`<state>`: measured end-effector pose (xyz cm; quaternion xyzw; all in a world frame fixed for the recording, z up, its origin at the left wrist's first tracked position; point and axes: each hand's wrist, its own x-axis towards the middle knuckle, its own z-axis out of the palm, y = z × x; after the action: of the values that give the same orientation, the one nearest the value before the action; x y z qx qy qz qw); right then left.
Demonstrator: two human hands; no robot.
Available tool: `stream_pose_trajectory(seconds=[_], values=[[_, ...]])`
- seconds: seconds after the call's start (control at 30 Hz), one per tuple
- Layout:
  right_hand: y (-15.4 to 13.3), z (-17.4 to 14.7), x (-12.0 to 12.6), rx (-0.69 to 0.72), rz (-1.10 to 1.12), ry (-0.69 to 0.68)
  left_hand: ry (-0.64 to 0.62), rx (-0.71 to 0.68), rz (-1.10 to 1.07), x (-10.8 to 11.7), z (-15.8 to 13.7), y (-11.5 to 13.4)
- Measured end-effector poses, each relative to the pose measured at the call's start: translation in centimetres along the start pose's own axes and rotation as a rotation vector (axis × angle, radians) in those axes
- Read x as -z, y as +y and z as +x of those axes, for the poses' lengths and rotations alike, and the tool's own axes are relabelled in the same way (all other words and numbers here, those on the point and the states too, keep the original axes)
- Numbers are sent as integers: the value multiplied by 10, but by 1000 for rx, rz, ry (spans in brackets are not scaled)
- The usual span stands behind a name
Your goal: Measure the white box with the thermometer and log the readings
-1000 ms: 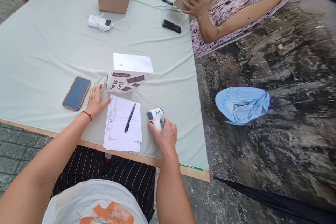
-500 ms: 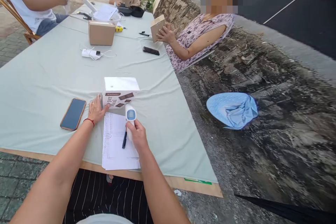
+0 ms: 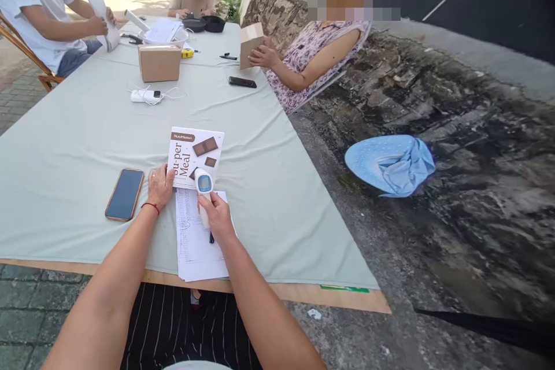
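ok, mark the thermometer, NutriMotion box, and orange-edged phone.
thermometer [image 3: 204, 184], head view: on its screen
NutriMotion box [image 3: 197, 154], head view: on its printed face
orange-edged phone [image 3: 125, 195], head view: on its dark screen

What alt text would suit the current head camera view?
A person's right hand holds a white handheld thermometer before a NutriMotion box that the left hand touches. Papers and a phone lie on the cloth-covered table; three other people are nearby.
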<state>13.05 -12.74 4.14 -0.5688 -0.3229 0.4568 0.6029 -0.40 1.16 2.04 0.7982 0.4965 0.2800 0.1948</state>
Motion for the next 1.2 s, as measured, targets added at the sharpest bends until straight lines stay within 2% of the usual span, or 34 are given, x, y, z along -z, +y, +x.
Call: stream_pose_trajectory(seconds=[0.27,0.4,0.77,0.9,1.07,1.2], values=[[-12,5,-13,-8,75,80,-39,-77,70,7,10,1],[-12,7,-13,-16,99,82,-38,-108,80,7,12,1],[-11,10,-7,-51,116,26,-52,-81,-10,7,12,-2],[-16,-7,-2,-57,154,19,-10,-57,-54,3,10,-7],[-22,-44,14,-97,185,34,147,22,-33,-7,13,-18],[-25,-63,28,-118,201,81,156,21,10,-8,16,-18]])
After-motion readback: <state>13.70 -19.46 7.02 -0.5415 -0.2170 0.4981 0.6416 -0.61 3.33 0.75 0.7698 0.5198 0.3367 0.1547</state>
